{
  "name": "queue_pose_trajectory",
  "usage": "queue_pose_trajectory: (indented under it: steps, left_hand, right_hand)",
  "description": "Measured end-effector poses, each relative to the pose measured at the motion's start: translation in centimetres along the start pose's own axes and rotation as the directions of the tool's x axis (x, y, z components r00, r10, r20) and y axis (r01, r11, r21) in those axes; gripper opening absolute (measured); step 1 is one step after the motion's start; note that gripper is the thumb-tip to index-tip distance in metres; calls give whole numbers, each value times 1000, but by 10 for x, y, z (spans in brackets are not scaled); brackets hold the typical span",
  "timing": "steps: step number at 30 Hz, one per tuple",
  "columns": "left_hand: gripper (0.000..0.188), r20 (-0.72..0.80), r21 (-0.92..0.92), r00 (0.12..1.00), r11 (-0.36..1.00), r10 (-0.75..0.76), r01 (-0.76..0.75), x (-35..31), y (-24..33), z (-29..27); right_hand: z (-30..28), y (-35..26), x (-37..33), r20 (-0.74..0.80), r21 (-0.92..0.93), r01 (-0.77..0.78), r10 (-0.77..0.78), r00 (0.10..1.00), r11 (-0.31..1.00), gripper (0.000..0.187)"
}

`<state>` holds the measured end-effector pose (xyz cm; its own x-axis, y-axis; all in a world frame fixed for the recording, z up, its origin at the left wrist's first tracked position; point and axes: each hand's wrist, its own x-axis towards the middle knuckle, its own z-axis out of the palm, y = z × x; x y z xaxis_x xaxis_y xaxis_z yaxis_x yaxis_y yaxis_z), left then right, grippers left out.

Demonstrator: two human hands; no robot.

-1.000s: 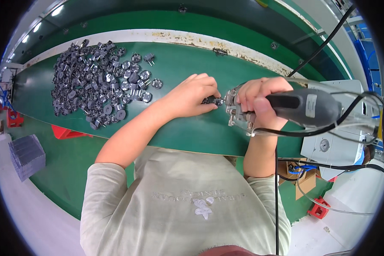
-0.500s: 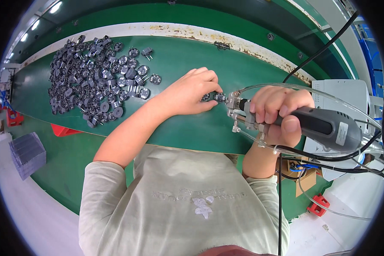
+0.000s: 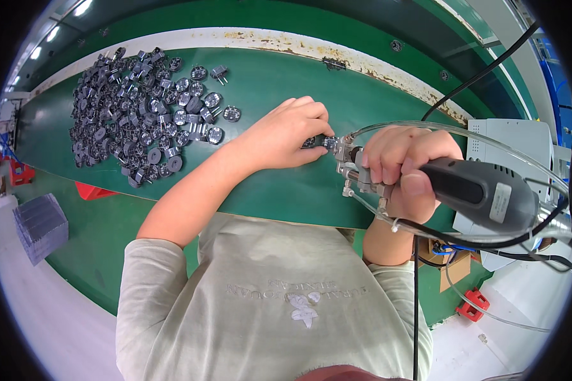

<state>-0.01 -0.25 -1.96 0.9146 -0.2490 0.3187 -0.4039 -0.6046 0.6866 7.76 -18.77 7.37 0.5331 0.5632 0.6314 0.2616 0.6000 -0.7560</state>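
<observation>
My left hand [image 3: 292, 132] is pinched, thumb and fingers closed around a small dark round electronic part [image 3: 311, 141], mostly hidden by the fingers. Just right of the fingertips is a bright, board-like piece [image 3: 329, 143]; I cannot tell whether it belongs to the same part. My right hand [image 3: 407, 162] wraps round a dark grey powered hand tool [image 3: 476, 190] that looks like an electric screwdriver. Its metal nose [image 3: 344, 151], fitted with clamps and clear hoses, points left and meets the bright piece, or comes very close to it.
A large heap of similar round parts with pins [image 3: 130, 120] covers the left of the green tabletop [image 3: 267, 197]. A grey-white box-shaped machine [image 3: 511, 143] stands at the right. A clear hose [image 3: 451, 127] and black cables [image 3: 483, 243] trail from the tool. Red stools [image 3: 473, 305] are below.
My right hand has shifted slightly left with the tool, bringing its nose closer to my left fingertips. My left hand has moved only a little and keeps its pinch.
</observation>
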Motion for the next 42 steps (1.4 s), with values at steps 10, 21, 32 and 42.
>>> queue_pose_trajectory:
  steps: [10, 21, 32, 42]
  left_hand:
    - [21, 8, 56, 1000, 998, -6, 6, 5, 9, -3]
    - [33, -77, -1, 951, 954, -299, 300, 95, -45, -69]
    - [47, -97, 366, 995, 930, 7, 29, 190, -107, -5]
    - [33, 21, 228, 997, 971, -72, 65, 125, -19, -29]
  right_hand:
    - [0, -4, -3, -39, -96, -126, 123, 992, 987, 24]
    - [-20, -37, -1, -279, 24, 166, -153, 948, 986, 40]
    - [-15, -25, -5, -309, 20, 38, -30, 951, 999, 33]
    - [-25, -26, -4, -349, -57, 125, -137, 927, 991, 30]
